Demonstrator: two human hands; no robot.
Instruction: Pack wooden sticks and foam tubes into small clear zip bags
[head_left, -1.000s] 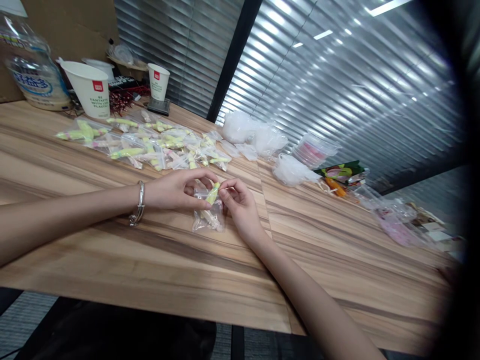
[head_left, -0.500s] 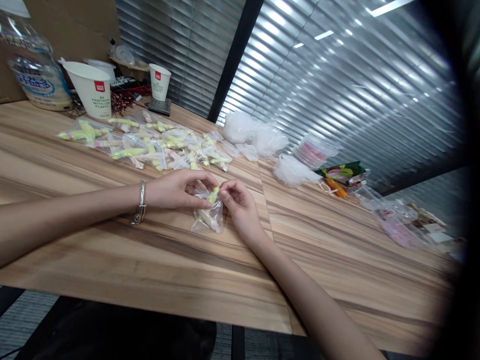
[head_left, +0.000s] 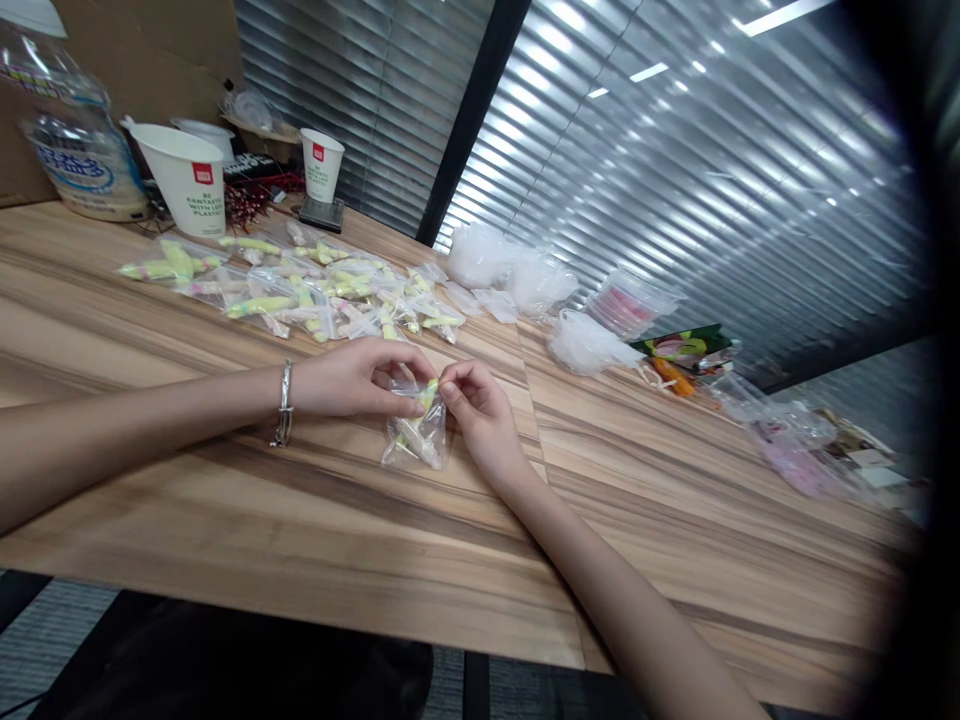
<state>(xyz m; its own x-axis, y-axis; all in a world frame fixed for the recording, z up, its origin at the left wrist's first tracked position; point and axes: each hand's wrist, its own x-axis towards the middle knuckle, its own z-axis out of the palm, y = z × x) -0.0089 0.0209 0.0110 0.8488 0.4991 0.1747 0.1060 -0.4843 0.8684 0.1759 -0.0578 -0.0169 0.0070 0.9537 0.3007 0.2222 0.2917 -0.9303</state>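
Note:
A small clear plastic bag with yellow-green and pale sticks inside lies on the wooden table. My left hand, with a silver bracelet at the wrist, pinches the bag's top edge from the left. My right hand pinches the same edge from the right, fingers pressed together. A yellow-green stick pokes up between the two hands at the bag's mouth.
Several filled clear bags lie spread behind the hands. Two white paper cups, a plastic bottle and cardboard stand at the back left. Empty bags and white mesh pouches, a round container and colourful packets lie to the right.
The yellow-green stick has sunk a little deeper into the bag between my fingers. Both hands stay at the bag's mouth, barely shifted.

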